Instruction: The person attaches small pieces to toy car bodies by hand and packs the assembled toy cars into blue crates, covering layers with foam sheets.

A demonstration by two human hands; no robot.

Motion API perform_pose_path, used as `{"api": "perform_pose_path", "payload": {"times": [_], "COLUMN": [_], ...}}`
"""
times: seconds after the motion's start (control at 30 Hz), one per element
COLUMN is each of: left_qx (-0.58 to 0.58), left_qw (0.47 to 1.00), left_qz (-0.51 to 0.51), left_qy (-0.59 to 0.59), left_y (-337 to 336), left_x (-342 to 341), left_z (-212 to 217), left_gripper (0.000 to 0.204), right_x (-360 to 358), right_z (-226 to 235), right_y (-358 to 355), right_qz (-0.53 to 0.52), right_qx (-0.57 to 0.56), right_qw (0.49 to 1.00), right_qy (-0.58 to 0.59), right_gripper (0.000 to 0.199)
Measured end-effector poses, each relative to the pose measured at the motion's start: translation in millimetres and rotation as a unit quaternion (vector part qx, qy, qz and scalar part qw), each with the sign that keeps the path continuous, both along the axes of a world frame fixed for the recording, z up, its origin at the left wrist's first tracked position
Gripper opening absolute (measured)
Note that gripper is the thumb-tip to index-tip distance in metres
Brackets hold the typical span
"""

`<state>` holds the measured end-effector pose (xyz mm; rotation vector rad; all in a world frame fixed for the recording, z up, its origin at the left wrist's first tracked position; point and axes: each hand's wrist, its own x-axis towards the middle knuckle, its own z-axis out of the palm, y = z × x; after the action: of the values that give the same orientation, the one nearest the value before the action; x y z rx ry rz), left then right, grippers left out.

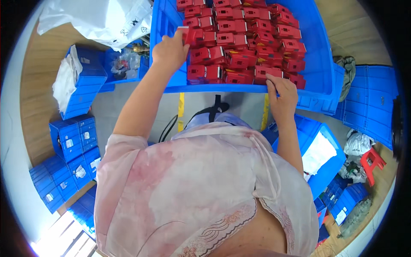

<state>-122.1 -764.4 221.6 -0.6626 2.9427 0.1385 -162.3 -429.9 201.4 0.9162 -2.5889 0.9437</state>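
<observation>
In front of me a large blue bin (239,88) holds many small red boxes (231,26) in rough rows, each with dark cut-outs or markings on top. My left hand (168,52), at the bin's left side, has its fingers and thumb closed on a red box (193,37) with a white edge, raised beside the left row. Over the near rim, my right hand (283,91) bends its fingers against the near corner of another red box (266,72) in the front row. Its thumb is tucked close to the fingertips, and the grip is partly hidden.
A blue crate (85,81) with white sheeting stands at left, above stacked blue bins (70,141). White plastic sheeting (96,21) lies at upper left. To the right are blue crates (370,103) and a red stool (372,165). Yellow tape (181,109) marks the floor.
</observation>
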Motion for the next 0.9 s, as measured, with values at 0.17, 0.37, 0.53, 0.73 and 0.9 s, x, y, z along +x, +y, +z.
{"api": "perform_pose_path", "payload": {"times": [0.17,0.37,0.53,0.73,0.9], "left_qx": [-0.183,-0.278,-0.069,0.047,-0.123], "left_qw": [0.974,0.949,0.988,0.936,0.943], "left_qz": [-0.046,-0.097,-0.012,-0.142,-0.184], "left_qy": [-0.126,-0.109,-0.140,-0.318,-0.250], "left_y": [5.4,-10.0,-9.9,-35.1,-11.7], "left_x": [9.7,5.6,-2.1,-1.6,6.7], "left_z": [-27.6,-48.4,-35.4,-48.0,-55.9], "left_gripper": [0.040,0.034,0.028,0.049,0.039], "right_x": [-0.2,-0.8,0.2,4.0,4.8], "right_z": [1.0,-1.6,-5.3,0.5,-1.0], "right_y": [4.7,11.1,13.1,5.8,2.9], "right_qz": [0.025,0.052,0.053,0.028,0.000], "right_qx": [-0.030,-0.035,-0.046,-0.048,-0.040], "right_qw": [0.999,0.998,0.997,0.998,0.999], "right_qy": [0.014,0.015,0.018,0.021,0.030], "right_gripper": [0.014,0.015,0.016,0.015,0.013]}}
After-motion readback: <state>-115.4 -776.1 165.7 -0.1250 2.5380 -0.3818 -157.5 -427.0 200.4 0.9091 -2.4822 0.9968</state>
